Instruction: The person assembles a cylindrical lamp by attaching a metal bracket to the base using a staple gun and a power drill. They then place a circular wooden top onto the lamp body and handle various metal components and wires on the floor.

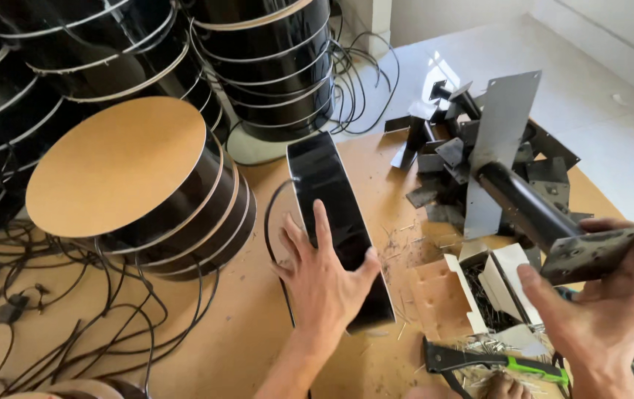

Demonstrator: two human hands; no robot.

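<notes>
Head view: left hand (324, 284) lies spread over the near end of a glossy black curved panel (331, 214) standing on edge on the worktop (243, 332), fingers flat on its face, thumb hooked round the right edge, so clamped on it. Right hand (612, 295) is closed round the end plate of a black metal tube bracket (531, 203), holding it raised and tilted; the tube's far end carries a pale grey flat plate (498, 140). Behind it lies a heap of more grey brackets (450, 155). Left of the panel, a stack of round black drums with a tan disc top (121, 162); more black drums (272, 59) further back, and loose black cables (73, 325) trailing over the board. Near the right hand, an open cardboard box of small nails (472, 295), loose nails scattered beside it, and a green-handled tool (494, 360) lying close to the near edge. Risks, as judged: the panel stands on a thin edge and could tip or spring out if the left hand slackens; the glossy face could scratch if the bracket's plate corner swings into it; the scattered nails could prick a palm set down near the box; the cables could snag a moving forearm.
</notes>
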